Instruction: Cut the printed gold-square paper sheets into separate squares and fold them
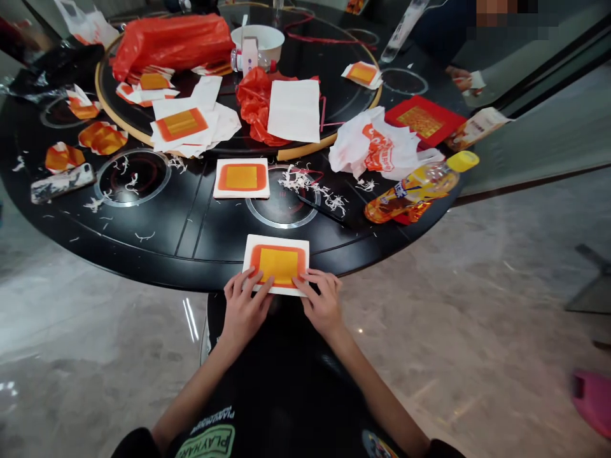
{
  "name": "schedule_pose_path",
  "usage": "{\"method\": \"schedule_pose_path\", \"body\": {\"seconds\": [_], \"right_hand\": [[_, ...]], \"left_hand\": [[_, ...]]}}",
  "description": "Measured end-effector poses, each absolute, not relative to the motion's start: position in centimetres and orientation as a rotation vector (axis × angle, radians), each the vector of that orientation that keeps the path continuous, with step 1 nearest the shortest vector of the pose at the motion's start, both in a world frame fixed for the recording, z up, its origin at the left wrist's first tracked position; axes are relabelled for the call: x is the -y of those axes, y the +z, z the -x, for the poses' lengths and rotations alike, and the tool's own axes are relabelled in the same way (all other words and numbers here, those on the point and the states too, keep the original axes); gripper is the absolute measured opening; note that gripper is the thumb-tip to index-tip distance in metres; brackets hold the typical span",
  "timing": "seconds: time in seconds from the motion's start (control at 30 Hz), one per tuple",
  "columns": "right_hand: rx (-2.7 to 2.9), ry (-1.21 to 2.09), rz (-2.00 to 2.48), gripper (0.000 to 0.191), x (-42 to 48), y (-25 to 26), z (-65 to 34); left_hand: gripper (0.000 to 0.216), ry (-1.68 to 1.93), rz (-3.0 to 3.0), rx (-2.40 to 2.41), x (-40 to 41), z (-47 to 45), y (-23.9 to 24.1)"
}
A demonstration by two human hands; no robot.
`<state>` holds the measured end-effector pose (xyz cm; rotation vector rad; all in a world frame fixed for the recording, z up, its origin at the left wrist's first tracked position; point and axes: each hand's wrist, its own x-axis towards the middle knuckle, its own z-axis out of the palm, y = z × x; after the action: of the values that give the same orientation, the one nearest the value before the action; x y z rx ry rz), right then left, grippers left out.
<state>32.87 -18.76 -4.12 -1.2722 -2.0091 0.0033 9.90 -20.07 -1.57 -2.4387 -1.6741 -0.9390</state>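
Observation:
A white paper square (277, 259) printed with a yellow panel inside an orange border lies at the near edge of the black table (157, 251). My left hand (244, 308) grips its lower left part, and my right hand (321, 302) grips its lower right part. Fingers of both hands lie on the sheet, and the sheet's near edge is partly hidden beneath them. A similar square (241, 179) lies flat farther in, out of reach of my fingers.
Across the round table lie folded orange-and-white papers, white shreds, a bottle of orange drink (417, 189), a phone-like object (62, 182), and red plastic bags (170, 46) on the turntable. A person's hand (461, 79) shows at the far right. A polished stone floor surrounds the table.

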Motion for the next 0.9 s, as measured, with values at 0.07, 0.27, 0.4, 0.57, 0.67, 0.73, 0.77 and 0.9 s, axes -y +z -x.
{"method": "schedule_pose_path", "body": {"seconds": [0.07,0.27,0.4,0.57,0.67,0.73,0.77,0.9], "right_hand": [[1.989,0.022,1.211,0.044,18.6,-3.8,-32.8],[1.910,0.315,1.001,0.026,17.4,-0.1,-32.2],[1.842,0.491,1.092,0.026,16.2,4.9,-31.7],[1.805,0.765,1.301,0.049,12.9,7.2,-30.6],[1.800,0.825,1.498,0.041,10.3,4.6,-30.0],[1.881,0.636,1.602,0.025,8.6,2.6,-30.2],[1.906,0.491,1.638,0.021,7.7,1.7,-30.6],[1.814,0.030,1.774,0.035,4.3,-0.5,-33.5]], "left_hand": [[0.024,-0.995,2.519,1.594,19.8,-9.4,-0.9],[0.024,-1.171,2.676,1.442,17.9,-7.9,3.2],[0.029,-1.019,2.782,1.510,16.2,-6.7,8.0],[0.033,-0.726,2.801,1.808,12.0,-6.0,10.1],[0.032,-0.519,2.827,1.903,8.6,-6.2,7.9],[0.029,-0.454,2.770,1.897,6.9,-6.5,6.0],[0.027,-0.466,2.727,1.893,6.3,-6.6,5.1],[0.030,-0.587,2.749,1.820,5.9,-7.6,2.9]]}}
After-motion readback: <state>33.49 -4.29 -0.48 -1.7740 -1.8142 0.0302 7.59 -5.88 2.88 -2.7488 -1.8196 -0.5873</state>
